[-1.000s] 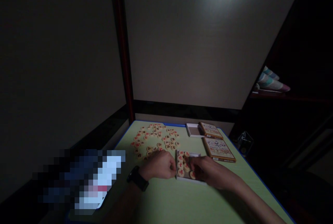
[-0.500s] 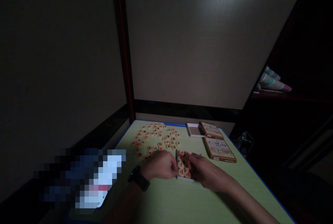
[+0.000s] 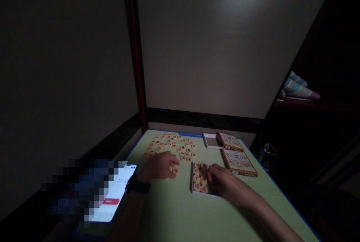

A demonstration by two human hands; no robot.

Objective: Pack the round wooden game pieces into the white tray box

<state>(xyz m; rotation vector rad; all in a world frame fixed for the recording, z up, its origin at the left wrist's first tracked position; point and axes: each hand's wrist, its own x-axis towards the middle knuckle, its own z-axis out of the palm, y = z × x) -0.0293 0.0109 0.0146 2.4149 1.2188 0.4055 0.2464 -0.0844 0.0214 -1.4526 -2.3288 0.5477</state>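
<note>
My left hand (image 3: 161, 166), with a dark watch on its wrist, is over the left side of the table. Its fingers curl round red-marked Chinese chess pieces (image 3: 174, 171) that show at the fingertips. My right hand (image 3: 226, 182) reaches over a shallow white box (image 3: 192, 187) with round pieces in rows along its left side. The right fingers are pinched together at a piece inside, partly hidden by the hand. Behind the left hand, several loose Chinese chess pieces (image 3: 170, 142) with red or dark characters are scattered.
A second white tray (image 3: 211, 145) stands at the back, partly under a printed box lid (image 3: 229, 141). Another printed lid (image 3: 239, 162) lies nearer. A lit phone (image 3: 111, 200) is by the left edge of the green table (image 3: 180, 219). Wall panels (image 3: 202, 47) rise behind.
My left hand has moved left, from beside the white box to the loose pieces. My right hand stays at the box, uncovering more of its pieces. The view has shifted slightly.
</note>
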